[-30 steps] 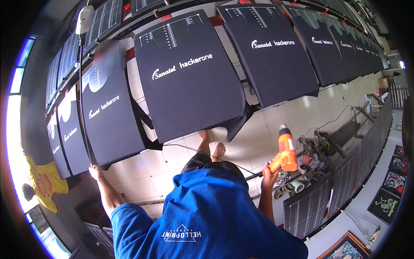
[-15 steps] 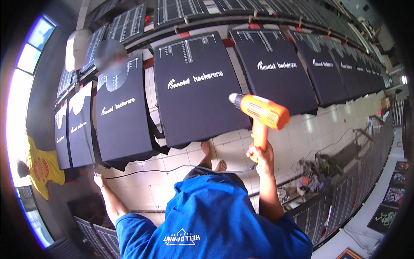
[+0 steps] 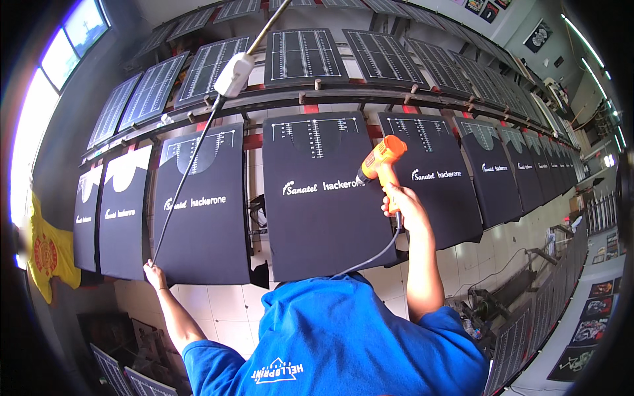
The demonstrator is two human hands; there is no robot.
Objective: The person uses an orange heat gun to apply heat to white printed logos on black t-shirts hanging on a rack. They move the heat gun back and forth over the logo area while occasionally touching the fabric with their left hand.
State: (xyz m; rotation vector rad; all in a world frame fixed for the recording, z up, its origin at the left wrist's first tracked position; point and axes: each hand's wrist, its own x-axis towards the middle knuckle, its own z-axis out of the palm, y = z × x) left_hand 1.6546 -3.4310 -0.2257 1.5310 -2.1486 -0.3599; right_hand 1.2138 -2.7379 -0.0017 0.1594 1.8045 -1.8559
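My right hand [image 3: 405, 206] grips the handle of an orange heat gun [image 3: 386, 156]. Its dark nozzle points down and left, close over the white print on a black T-shirt [image 3: 323, 231]. That shirt lies flat on a printing board in front of me. At the left, my left hand [image 3: 156, 274] is closed round a black power cord [image 3: 187, 173]. The cord runs up from it in a straight line to a white plug connector [image 3: 234, 74] hanging above the boards. Another length of the gun's cable [image 3: 376, 256] drops from its handle toward my body.
More black printed shirts on boards stretch along the row, including one shirt [image 3: 198, 231] at left and another [image 3: 442, 204] at right. Behind runs a dark rail [image 3: 370, 92] with bare marked boards [image 3: 304, 56]. A person in a yellow shirt [image 3: 49, 251] is at far left.
The view has tilted up, showing more of the back boards. The heat gun's nozzle has turned down toward the shirt's print. The white connector has moved right in view, its cord still in my left hand.
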